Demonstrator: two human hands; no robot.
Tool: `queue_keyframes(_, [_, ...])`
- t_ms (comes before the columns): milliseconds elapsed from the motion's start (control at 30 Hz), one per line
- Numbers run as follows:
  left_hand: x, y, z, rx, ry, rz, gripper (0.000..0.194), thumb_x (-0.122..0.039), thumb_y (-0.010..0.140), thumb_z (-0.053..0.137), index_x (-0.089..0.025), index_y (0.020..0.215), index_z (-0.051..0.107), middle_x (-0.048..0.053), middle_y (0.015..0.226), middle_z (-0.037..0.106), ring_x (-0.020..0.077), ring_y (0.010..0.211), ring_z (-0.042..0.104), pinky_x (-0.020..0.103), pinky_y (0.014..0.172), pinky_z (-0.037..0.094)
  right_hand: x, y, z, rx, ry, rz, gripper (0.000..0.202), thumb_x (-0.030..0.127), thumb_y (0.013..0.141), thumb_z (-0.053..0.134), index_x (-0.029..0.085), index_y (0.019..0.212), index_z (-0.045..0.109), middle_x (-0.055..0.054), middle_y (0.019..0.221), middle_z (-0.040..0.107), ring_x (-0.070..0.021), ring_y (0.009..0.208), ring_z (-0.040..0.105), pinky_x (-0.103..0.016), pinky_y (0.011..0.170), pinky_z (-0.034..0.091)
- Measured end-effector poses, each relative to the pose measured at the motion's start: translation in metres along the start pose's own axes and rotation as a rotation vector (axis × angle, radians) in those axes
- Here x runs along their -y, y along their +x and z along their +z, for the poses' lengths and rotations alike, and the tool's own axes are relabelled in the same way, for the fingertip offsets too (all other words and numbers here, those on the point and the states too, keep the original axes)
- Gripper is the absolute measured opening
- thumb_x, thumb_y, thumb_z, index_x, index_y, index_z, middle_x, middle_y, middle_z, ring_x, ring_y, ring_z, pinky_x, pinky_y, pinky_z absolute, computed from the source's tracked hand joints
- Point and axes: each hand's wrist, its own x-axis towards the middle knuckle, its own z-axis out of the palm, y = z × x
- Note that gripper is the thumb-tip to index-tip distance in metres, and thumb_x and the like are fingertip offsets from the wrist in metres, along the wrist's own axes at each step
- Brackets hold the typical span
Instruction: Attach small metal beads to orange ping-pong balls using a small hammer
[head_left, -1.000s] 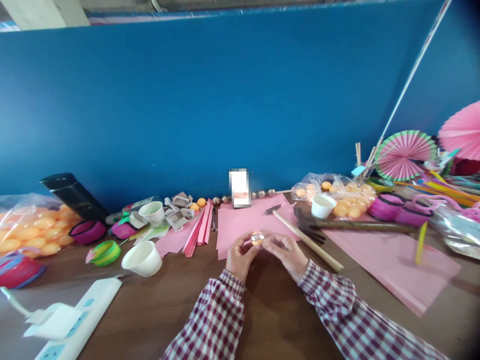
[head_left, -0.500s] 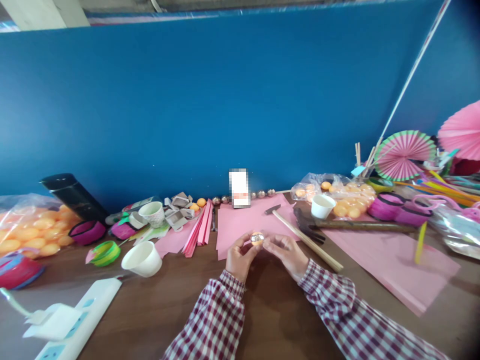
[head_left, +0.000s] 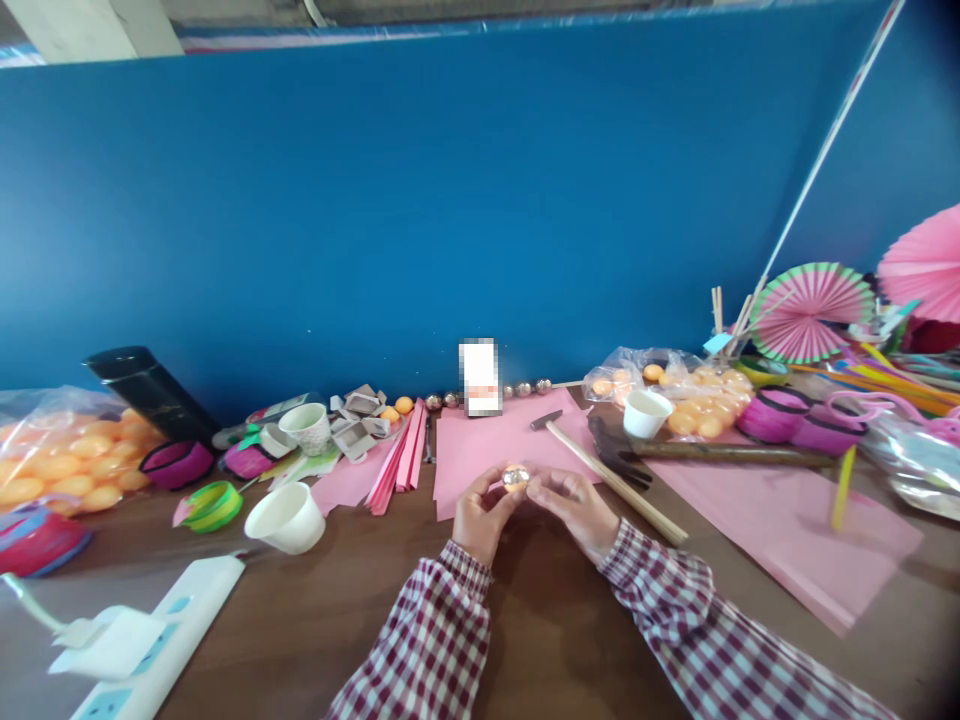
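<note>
Held up over the near edge of a pink paper sheet [head_left: 480, 440] is an orange ping-pong ball [head_left: 515, 478] with a shiny silver, foil-like covering on part of it. My left hand [head_left: 482, 512] pinches its left side between thumb and fingers. From the other side, the closed fingertips of my right hand [head_left: 576, 503] grip its right edge. Beyond the paper, shiny silver balls [head_left: 543, 386] lie in a row against the blue wall, partly hidden by a blurred-out patch. A hammer [head_left: 615, 478] with a wooden handle rests just right of my right hand.
On the left stand a white cup [head_left: 285, 518], folded pink strips [head_left: 401, 455], a bag of orange balls [head_left: 75, 455] and a power strip [head_left: 161, 640]. Rightward are a second hammer [head_left: 720, 453], a small white cup [head_left: 646, 412], another ball bag [head_left: 701, 400] and paper fans [head_left: 812, 312].
</note>
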Motion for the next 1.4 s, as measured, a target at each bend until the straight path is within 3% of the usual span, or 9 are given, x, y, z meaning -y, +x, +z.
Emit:
queue_keyframes(200, [-0.004, -0.002, 0.001, 0.05, 0.013, 0.02, 0.042, -0.018, 0.055, 0.069, -0.013, 0.095, 0.058, 0.007, 0.089, 0.066, 0.0201, 0.084, 0.06, 0.032, 0.076, 0.048, -0.007, 0.0, -0.002, 0.035, 0.101, 0.042, 0.017, 0.032, 0.069, 0.059, 0.015, 0.068, 0.06, -0.004, 0.08, 0.064, -0.0159, 0.081, 0.056, -0.033, 0.081, 0.04])
queue_keyframes(367, [-0.005, -0.002, 0.001, 0.075, 0.059, 0.062, 0.039, -0.016, 0.059, 0.066, -0.013, 0.097, 0.058, 0.007, 0.094, 0.065, 0.0194, 0.088, 0.059, 0.031, 0.08, 0.047, -0.012, 0.0, -0.002, -0.013, 0.189, 0.045, 0.012, 0.026, 0.066, 0.063, 0.016, 0.068, 0.058, -0.002, 0.078, 0.064, -0.0137, 0.076, 0.057, -0.031, 0.078, 0.042])
queue_keyframes(500, [-0.001, -0.001, -0.001, 0.058, 0.104, 0.086, 0.039, -0.017, 0.061, 0.064, -0.013, 0.099, 0.057, 0.006, 0.094, 0.065, 0.0191, 0.089, 0.059, 0.031, 0.08, 0.047, -0.015, 0.0, 0.0, -0.042, 0.28, 0.014, 0.02, 0.022, 0.065, 0.065, 0.019, 0.083, 0.057, -0.003, 0.091, 0.063, -0.0153, 0.087, 0.057, -0.033, 0.083, 0.041])
queue_keyframes(700, [0.0, -0.001, -0.001, 0.038, 0.148, 0.099, 0.038, -0.018, 0.062, 0.063, -0.013, 0.099, 0.058, 0.005, 0.091, 0.066, 0.0191, 0.089, 0.059, 0.031, 0.081, 0.046, -0.018, 0.0, 0.001, -0.058, 0.254, 0.011, 0.032, 0.024, 0.065, 0.064, 0.018, 0.095, 0.056, -0.006, 0.098, 0.062, -0.019, 0.093, 0.055, -0.039, 0.088, 0.039])
queue_keyframes(1400, [0.004, -0.003, -0.001, 0.05, 0.163, 0.114, 0.039, -0.019, 0.064, 0.063, -0.015, 0.103, 0.058, 0.007, 0.1, 0.063, 0.0194, 0.095, 0.056, 0.032, 0.086, 0.043, -0.016, 0.002, 0.003, -0.115, 0.192, 0.02, 0.035, 0.032, 0.063, 0.065, 0.016, 0.093, 0.057, -0.007, 0.092, 0.063, -0.0198, 0.087, 0.058, -0.04, 0.084, 0.042])
